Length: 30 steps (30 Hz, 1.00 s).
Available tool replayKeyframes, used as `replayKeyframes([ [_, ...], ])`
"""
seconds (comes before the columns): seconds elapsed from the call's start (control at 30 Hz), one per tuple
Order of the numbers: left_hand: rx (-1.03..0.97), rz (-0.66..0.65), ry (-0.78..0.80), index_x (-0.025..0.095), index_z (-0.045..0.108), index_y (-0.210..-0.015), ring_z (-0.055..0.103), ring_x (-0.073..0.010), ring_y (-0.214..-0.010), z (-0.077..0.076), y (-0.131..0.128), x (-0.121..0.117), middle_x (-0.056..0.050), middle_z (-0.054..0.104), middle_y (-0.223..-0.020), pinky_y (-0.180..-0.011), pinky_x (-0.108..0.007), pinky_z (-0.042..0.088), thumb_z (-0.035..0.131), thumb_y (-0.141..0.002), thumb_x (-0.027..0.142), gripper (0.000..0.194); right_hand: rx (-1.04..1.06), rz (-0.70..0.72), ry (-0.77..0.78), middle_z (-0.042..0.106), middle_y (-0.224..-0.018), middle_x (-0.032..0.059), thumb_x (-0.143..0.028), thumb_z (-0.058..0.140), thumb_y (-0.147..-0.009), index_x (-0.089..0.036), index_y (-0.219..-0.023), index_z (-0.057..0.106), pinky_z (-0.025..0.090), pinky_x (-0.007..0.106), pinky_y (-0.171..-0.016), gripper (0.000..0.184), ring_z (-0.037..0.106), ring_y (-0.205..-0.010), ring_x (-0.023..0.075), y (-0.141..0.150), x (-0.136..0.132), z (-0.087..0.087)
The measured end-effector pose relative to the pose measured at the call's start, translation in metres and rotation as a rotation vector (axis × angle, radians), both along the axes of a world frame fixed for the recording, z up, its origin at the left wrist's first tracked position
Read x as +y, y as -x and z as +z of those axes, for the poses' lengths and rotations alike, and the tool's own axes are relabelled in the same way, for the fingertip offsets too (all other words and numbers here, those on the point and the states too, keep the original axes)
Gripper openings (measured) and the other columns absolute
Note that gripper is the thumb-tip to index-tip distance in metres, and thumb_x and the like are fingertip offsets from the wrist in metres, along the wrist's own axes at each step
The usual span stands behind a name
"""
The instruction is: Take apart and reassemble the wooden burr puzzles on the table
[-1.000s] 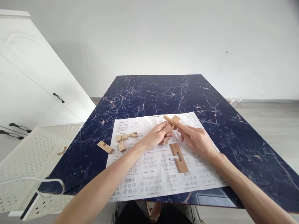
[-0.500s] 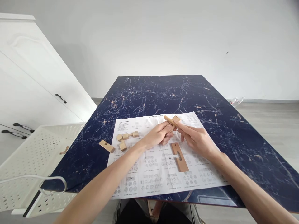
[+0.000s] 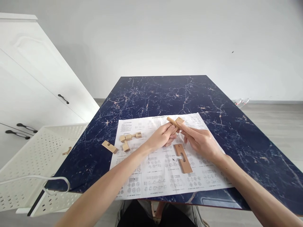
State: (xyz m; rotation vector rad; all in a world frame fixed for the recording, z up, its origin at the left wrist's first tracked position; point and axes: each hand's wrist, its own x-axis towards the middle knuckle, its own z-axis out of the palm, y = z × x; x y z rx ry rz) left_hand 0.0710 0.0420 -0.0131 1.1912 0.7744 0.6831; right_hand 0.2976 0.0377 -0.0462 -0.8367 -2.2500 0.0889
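Note:
Both my hands meet over a printed instruction sheet point(image 3: 165, 176) on a dark blue marble table point(image 3: 156, 94). My left hand point(image 3: 163, 137) and my right hand point(image 3: 199, 140) are closed together on crossed wooden puzzle pieces point(image 3: 175, 121), whose ends stick out above my fingers. A flat notched wooden piece point(image 3: 182, 154) lies on the sheet just below my hands. To the left, a small cluster of joined wooden pieces point(image 3: 129, 138) rests on the sheet. One more notched piece point(image 3: 109, 147) lies on the bare table beside the sheet's left edge.
A white perforated basket point(image 3: 35, 157) stands off the table's left side with a small wooden piece point(image 3: 67, 151) inside. White cabinets with dark handles point(image 3: 28, 94) stand behind it. A plain wall and grey floor lie beyond the table.
My hands keep the same grip on the crossed pieces. The whole scene has shifted slightly right in the picture as my head turned a little; nothing on the table moved.

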Motion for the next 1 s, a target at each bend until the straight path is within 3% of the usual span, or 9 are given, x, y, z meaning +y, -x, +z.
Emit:
replayKeyframes([
  [0.2,0.023,-0.019,0.000,0.020,0.052,-0.104,0.027,-0.0066,-0.049,-0.002,0.001,0.000,0.007,0.037,-0.071,-0.048,-0.027,0.023,0.045,-0.117,0.034,0.020,-0.024,0.009,0.007,0.075,-0.077,-0.0011,-0.002,0.042,-0.105,-0.028,-0.172,0.041,0.054,0.023,-0.057,0.072,0.063,-0.057,0.0123,-0.002,-0.001,0.002],
  [0.4,0.025,-0.003,-0.001,0.019,0.056,-0.112,0.026,-0.0071,-0.048,-0.002,0.000,0.000,0.008,0.033,-0.069,-0.049,-0.027,0.022,0.045,-0.116,0.037,0.021,0.042,-0.008,0.024,0.076,-0.076,-0.0015,-0.007,0.045,-0.108,-0.030,-0.172,0.041,0.053,0.023,-0.055,0.069,0.063,-0.055,0.0127,0.002,-0.001,-0.004],
  [0.53,0.035,0.011,0.007,0.019,0.055,-0.111,0.026,-0.0079,-0.049,-0.001,0.000,-0.001,0.009,0.032,-0.067,-0.050,-0.027,0.023,0.044,-0.116,0.034,0.019,0.063,-0.037,0.037,0.075,-0.074,-0.0017,-0.008,0.046,-0.109,-0.029,-0.170,0.046,0.054,0.023,-0.056,0.065,0.063,-0.056,0.0127,0.004,-0.002,-0.010],
  [0.77,0.016,0.001,-0.009,0.022,0.053,-0.099,0.025,-0.0080,-0.049,-0.002,0.000,0.000,0.009,0.031,-0.067,-0.050,-0.029,0.022,0.053,-0.112,0.046,0.027,0.069,-0.065,0.044,0.074,-0.072,-0.0011,-0.012,0.045,-0.110,-0.026,-0.166,0.052,0.055,0.024,-0.058,0.059,0.062,-0.055,0.0128,0.006,-0.003,-0.011],
  [1.0,0.010,-0.013,-0.031,0.021,0.053,-0.100,0.024,-0.0083,-0.050,-0.006,0.001,0.001,0.007,0.032,-0.068,-0.049,-0.028,0.022,0.048,-0.114,0.040,0.024,0.074,-0.104,0.053,0.073,-0.070,-0.0006,-0.017,0.047,-0.110,-0.027,-0.163,0.058,0.054,0.024,-0.055,0.054,0.059,-0.053,0.0127,0.009,-0.007,-0.008],
])
